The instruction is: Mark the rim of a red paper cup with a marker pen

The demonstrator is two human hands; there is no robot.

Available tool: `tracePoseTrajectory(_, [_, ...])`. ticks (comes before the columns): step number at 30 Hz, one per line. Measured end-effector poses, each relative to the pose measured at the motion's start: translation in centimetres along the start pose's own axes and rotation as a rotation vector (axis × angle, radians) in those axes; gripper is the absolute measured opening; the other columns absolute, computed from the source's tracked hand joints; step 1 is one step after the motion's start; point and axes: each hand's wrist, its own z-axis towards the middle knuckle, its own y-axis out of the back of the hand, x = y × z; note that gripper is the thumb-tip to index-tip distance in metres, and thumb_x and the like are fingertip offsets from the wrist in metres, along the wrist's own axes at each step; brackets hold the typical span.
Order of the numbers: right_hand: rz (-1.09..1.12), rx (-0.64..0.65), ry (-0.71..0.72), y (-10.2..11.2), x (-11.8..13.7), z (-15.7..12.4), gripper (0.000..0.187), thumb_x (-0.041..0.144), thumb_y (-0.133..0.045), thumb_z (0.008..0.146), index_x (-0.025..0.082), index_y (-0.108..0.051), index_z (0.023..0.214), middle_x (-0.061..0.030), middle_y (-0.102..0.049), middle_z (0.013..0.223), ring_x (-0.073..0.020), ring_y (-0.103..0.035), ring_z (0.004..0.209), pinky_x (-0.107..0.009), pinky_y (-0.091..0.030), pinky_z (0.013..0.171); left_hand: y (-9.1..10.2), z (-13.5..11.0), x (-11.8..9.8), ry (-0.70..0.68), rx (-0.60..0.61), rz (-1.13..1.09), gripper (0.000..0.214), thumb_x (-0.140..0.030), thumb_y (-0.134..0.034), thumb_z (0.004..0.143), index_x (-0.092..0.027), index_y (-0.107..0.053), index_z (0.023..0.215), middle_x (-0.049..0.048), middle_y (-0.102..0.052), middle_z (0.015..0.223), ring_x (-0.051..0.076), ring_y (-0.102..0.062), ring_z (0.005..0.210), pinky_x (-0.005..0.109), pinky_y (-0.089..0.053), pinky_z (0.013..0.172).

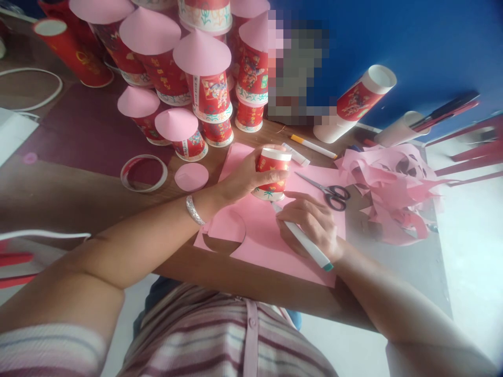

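Note:
My left hand [251, 175] is wrapped around a red paper cup [274, 168] with a white rim and a white base band, keeping it nearly upright over pink paper [267, 225]. Green marks show on the white band. In my right hand [308, 222] is a white marker pen [308, 245] with a green end; its tip points at the cup's lower band, and I cannot tell whether it touches. Scissors [330, 195] with dark handles lie on the paper to the right. A round hole is cut in the paper's left part.
Several red cups with pink cone tops, like this one [202, 52], stand stacked at the back. Pink paper scraps [401, 183] pile up at right. An orange-and-white marker [313, 146], a pink disc [191, 177] and a cardboard ring [143, 173] lie on the table [98, 199].

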Motion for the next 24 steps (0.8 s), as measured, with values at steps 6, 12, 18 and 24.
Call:
tracePoseTrajectory(6, [-0.045, -0.059, 0.002, -0.02, -0.60, -0.27, 0.022, 0.006, -0.069, 0.108, 0.026, -0.067, 0.117, 0.0026, -0.074, 0.084, -0.0180, -0.075, 0.067, -0.040, -0.082, 0.085, -0.01, 0.00, -0.07, 0.014, 0.037, 0.007, 0.078, -0.059, -0.109, 0.078, -0.023, -0.072, 0.136, 0.0102, -0.078, 0.127, 0.030, -0.079, 0.123, 0.041, -0.064, 0.096])
tracePoseTrajectory(12, [-0.071, -0.015, -0.024, 0.62, -0.33, 0.29, 0.024, 0.004, -0.070, 0.110, 0.025, -0.066, 0.120, -0.0020, -0.079, 0.086, -0.0169, -0.077, 0.069, -0.027, -0.066, 0.063, -0.10, -0.03, -0.23, 0.033, 0.011, -0.006, 0.081, -0.054, -0.112, 0.076, -0.024, -0.071, 0.138, 0.0119, -0.079, 0.133, 0.029, -0.078, 0.123, 0.037, -0.064, 0.092])
tracePoseTrajectory(18, [-0.116, -0.016, -0.051, 0.36, -0.27, -0.15, 0.028, 0.002, -0.071, 0.106, 0.026, -0.067, 0.120, 0.0014, -0.078, 0.088, -0.0155, -0.077, 0.068, -0.026, -0.062, 0.060, -0.21, -0.02, -0.15, 0.032, 0.014, 0.016, 0.080, -0.057, -0.110, 0.078, -0.024, -0.069, 0.138, 0.0102, -0.078, 0.127, 0.030, -0.078, 0.121, 0.040, -0.064, 0.094])
tracePoseTrajectory(24, [-0.128, -0.021, -0.060, 0.11, -0.50, -0.65, 0.024, 0.005, -0.070, 0.108, 0.026, -0.068, 0.118, 0.0020, -0.079, 0.091, -0.0151, -0.076, 0.069, -0.026, -0.060, 0.058, -0.24, 0.04, -0.14, 0.007, 0.017, 0.028, 0.076, -0.057, -0.109, 0.079, -0.023, -0.069, 0.135, 0.0104, -0.077, 0.128, 0.028, -0.078, 0.119, 0.040, -0.064, 0.095])
